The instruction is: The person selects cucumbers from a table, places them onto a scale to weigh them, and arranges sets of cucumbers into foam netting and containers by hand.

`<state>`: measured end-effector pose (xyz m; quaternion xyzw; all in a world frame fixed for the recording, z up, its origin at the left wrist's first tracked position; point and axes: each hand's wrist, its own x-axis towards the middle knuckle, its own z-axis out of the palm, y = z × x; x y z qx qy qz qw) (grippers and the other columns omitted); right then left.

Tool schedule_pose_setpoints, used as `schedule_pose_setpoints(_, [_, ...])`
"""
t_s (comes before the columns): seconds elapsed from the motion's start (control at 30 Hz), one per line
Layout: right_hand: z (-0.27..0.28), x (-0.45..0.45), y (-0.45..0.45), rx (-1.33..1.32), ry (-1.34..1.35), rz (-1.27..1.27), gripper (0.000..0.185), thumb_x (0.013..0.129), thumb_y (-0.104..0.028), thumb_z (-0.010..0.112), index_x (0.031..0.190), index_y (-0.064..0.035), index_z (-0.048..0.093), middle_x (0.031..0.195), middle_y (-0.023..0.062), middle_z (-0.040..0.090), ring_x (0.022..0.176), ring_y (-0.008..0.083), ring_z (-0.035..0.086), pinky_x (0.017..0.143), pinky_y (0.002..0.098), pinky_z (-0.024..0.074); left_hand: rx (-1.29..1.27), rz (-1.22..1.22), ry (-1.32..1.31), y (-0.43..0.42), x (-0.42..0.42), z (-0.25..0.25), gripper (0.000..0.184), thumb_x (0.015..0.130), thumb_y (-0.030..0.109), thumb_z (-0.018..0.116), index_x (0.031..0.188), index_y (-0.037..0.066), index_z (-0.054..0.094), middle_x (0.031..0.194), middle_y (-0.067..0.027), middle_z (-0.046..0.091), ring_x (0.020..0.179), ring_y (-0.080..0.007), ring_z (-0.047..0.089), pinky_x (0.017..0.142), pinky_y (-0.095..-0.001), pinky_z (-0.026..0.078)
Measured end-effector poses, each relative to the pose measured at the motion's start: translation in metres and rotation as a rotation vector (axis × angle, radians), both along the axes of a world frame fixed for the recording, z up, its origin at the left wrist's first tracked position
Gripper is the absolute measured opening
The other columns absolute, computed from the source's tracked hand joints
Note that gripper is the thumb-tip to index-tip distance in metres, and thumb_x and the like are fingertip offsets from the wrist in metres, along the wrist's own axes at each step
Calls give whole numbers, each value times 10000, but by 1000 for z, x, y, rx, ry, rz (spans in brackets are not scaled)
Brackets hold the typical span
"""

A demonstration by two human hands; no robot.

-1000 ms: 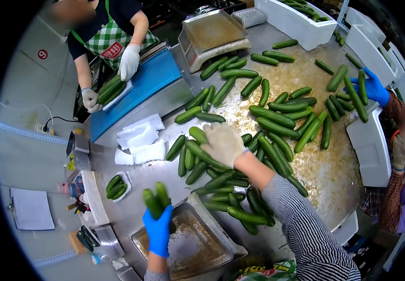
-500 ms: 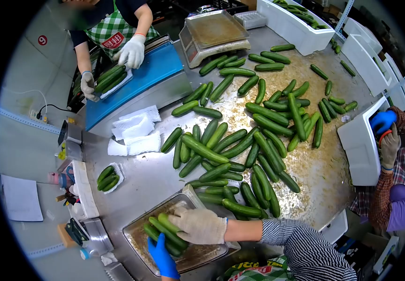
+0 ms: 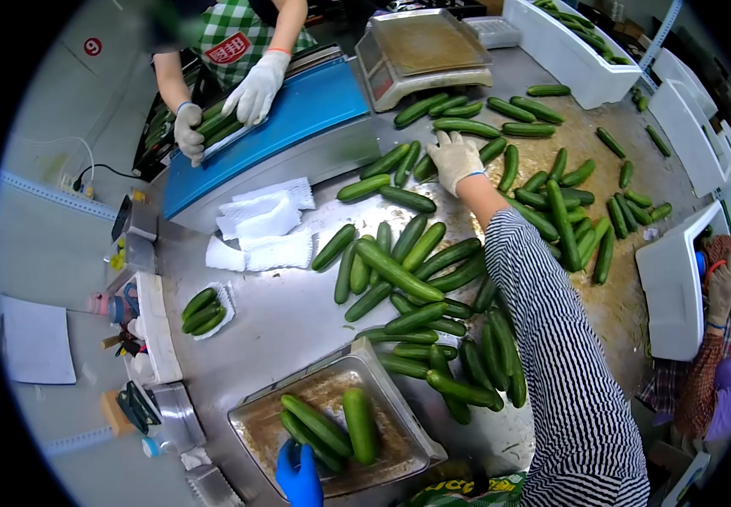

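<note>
My left hand [image 3: 299, 478], in a blue glove, is at the near edge of the scale's metal tray [image 3: 251, 425]. Its thumb and fingers are apart, beside the end of a cucumber [image 3: 312, 440]. Two more cucumbers lie in the tray, one of them a thick cucumber [image 3: 360, 425] standing apart on the right. Across the table my right hand [image 3: 457, 160], in a pale knit glove, reaches into the scattered cucumbers with its fingers spread. It lies over a cucumber [image 3: 424, 169] whose lower end shows at the fingertips; the palm side is hidden.
White foam sleeves [image 3: 264, 224] lie left of the cucumber pile [image 3: 391, 269]. A sleeved cucumber bundle [image 3: 203, 311] sits further left. A co-worker's gloved hands [image 3: 256, 89] hold cucumbers by a blue-topped machine [image 3: 272, 118]. Another scale [image 3: 420, 42] and white foam boxes [image 3: 678, 279] border the table.
My right hand has left the tray and stretched forward and right to the far cucumbers. The tray's cucumbers have spread apart. My left hand stays beside them. The camera view has shifted.
</note>
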<state>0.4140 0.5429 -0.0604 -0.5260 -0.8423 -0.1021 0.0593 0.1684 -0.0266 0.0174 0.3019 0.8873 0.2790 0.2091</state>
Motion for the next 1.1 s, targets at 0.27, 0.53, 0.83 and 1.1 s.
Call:
schedule_pose_setpoints(0.27, [82,13,-86,-776,1057,19,613,946,-355,603,1330,109,491,1138,214,670,985,283,661,889,386,525,198,46,74,52,15,70,328,930,122,628,1213,-44,614,1034,-158,683,918,-234,653,838,-339,518])
schedule_pose_setpoints(0.53, [113,28,-291,-1618,1995,56,591,776,-219,790,1237,3,494,1004,121,637,921,244,648,850,373,564,393,-271,-798,131,118,72,396,958,59,587,1327,-53,498,1168,-162,637,990,-200,650,839,-313,533])
schedule_pose_setpoints(0.83, [158,46,-410,-1080,1594,-36,556,859,-228,643,1321,23,463,1074,109,629,950,184,621,865,321,517,290,-351,-1021,79,156,75,433,930,96,672,1281,-78,487,1033,-133,667,840,-171,666,713,-287,551])
schedule_pose_setpoints(1.1, [129,17,-490,-876,1345,-254,453,1015,-336,518,1233,61,525,902,92,636,807,136,589,732,287,483,-50,-824,-753,-35,134,75,378,947,207,650,1260,0,606,963,-120,713,812,-154,684,750,-305,564])
